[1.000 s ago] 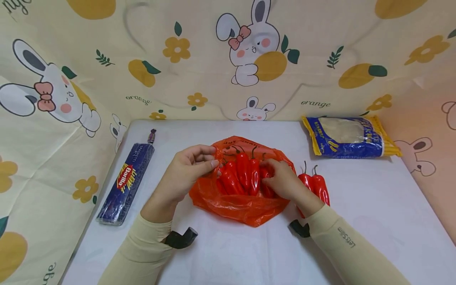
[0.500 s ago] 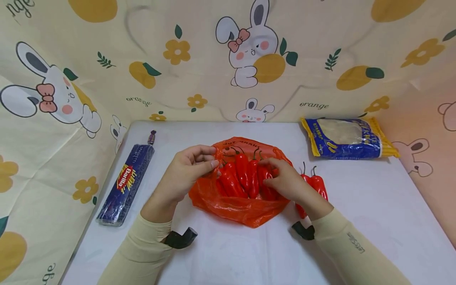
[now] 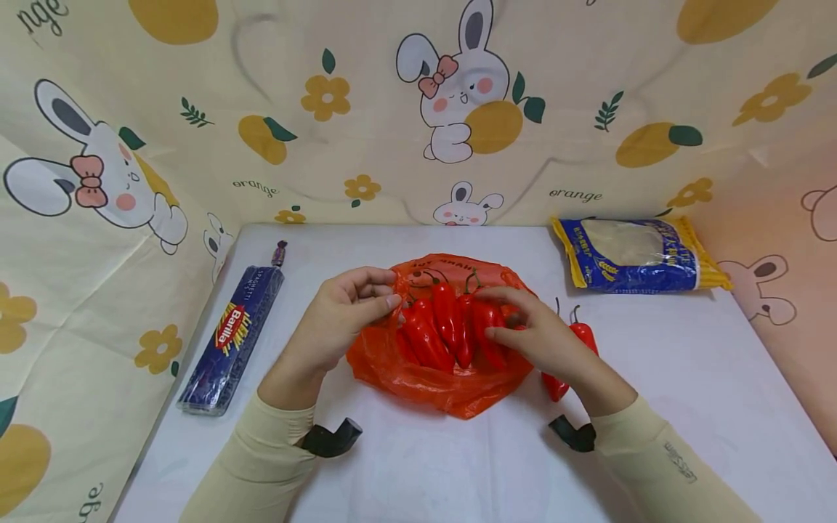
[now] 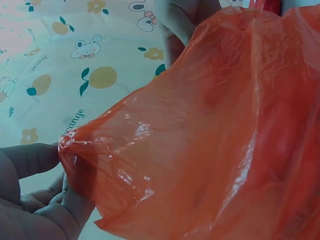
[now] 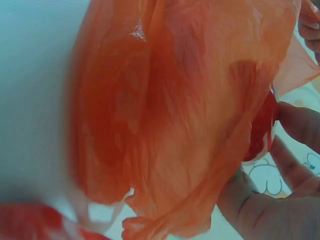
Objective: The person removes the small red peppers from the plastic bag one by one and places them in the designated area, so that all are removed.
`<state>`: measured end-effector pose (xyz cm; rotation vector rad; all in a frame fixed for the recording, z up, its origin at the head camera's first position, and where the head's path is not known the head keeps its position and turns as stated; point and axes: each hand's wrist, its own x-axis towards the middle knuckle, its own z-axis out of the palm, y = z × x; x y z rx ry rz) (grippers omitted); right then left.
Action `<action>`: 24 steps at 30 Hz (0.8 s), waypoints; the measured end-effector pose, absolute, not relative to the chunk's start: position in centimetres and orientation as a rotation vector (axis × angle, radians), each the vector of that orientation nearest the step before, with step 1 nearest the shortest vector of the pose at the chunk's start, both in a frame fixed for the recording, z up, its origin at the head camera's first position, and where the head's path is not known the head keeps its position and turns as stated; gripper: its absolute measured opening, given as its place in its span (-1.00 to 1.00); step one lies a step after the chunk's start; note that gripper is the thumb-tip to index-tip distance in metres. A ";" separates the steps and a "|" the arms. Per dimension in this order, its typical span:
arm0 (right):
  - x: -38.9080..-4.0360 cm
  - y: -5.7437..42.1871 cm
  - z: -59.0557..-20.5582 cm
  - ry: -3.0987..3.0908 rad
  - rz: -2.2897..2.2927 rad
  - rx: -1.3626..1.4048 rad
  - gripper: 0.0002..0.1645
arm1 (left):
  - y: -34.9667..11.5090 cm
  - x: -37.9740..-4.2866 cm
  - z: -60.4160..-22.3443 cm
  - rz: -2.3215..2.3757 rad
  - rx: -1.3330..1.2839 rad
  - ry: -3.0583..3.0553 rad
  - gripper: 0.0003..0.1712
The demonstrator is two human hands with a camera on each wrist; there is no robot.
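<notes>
Pinching the edge of the orange-red plastic bag point(image 3: 445, 385) between thumb and fingers of the left hand point(image 3: 349, 309), in the same spot as 1 second ago. Reaching into the bag's right side with the right hand point(image 3: 539, 330), the wrist now swung farther outward. Curving thumb and fingers apart around the rightmost pepper point(image 3: 485, 319), baring more of it than 1 second ago; touching it, though cannot tell whether gripping. Leaving it upright inside the bag, beside several other red peppers point(image 3: 428, 338). Hiding more now of the 2 outside peppers point(image 3: 583, 334), to the bag's right on the white table point(image 3: 451, 472). Unmoved: spaghetti pack point(image 3: 232, 338) at left, blue-and-yellow pack point(image 3: 641, 254) at far right.
</notes>
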<state>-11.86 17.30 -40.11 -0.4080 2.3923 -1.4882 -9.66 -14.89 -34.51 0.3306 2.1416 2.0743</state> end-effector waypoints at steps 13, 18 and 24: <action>-9.9 20.0 -38.8 2.407 -1.544 -0.301 -0.27 | -14.9 -9.7 -34.6 2.058 0.328 2.153 -0.62; -9.6 21.4 -38.8 2.436 -1.534 -0.259 -0.25 | -14.8 -9.7 -34.6 2.064 0.330 2.150 -0.62; -9.3 23.1 -38.9 2.447 -1.584 -0.264 -0.25 | -14.8 -9.6 -34.6 2.062 0.335 2.156 -0.62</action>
